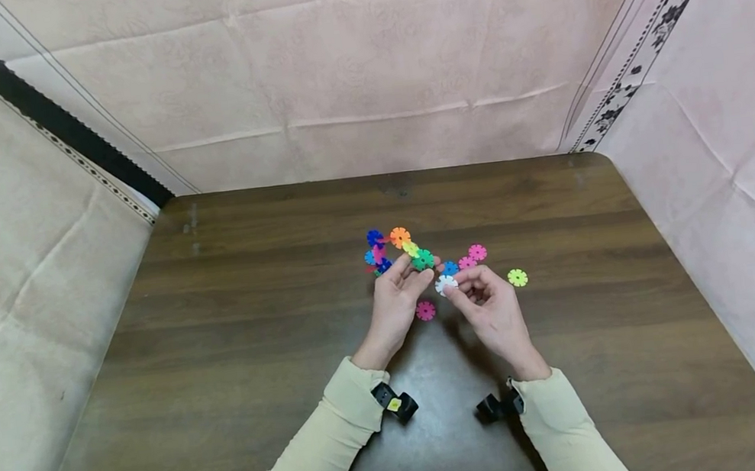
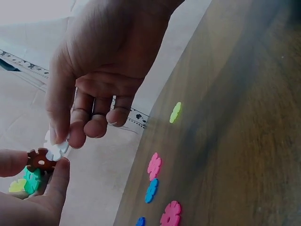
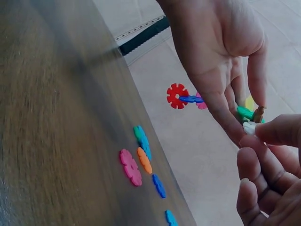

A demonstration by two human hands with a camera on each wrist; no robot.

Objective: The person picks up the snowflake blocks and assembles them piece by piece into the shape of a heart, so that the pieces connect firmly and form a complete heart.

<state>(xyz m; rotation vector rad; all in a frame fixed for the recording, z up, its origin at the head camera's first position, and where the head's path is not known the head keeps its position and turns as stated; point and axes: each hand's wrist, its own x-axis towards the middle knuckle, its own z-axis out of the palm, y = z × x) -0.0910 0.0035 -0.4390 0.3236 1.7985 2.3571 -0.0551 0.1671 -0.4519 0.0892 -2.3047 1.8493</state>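
My left hand (image 1: 395, 304) holds a chain of interlocking plastic flower discs, pinching a brown disc (image 2: 40, 160) at its near end. Beside the brown one comes a green disc (image 1: 423, 259), then a yellow disc (image 1: 409, 248) and an orange disc (image 1: 400, 238). The chain curves round to a dark blue disc (image 1: 375, 238) and more discs, partly hidden behind the fingers; a red disc (image 3: 177, 96) shows on it in the right wrist view. Between thumb and forefinger, my right hand (image 1: 497, 319) pinches a white disc (image 1: 446, 284), its edge right at the brown disc.
Loose discs lie on the wooden table (image 1: 264, 401): a pink disc (image 1: 425, 310) below the hands, a blue disc (image 1: 450, 268) and two pink ones behind the right hand, a yellow-green disc (image 1: 517, 277) to the right. Light cloth (image 1: 347, 77) hangs behind the table and along both sides.
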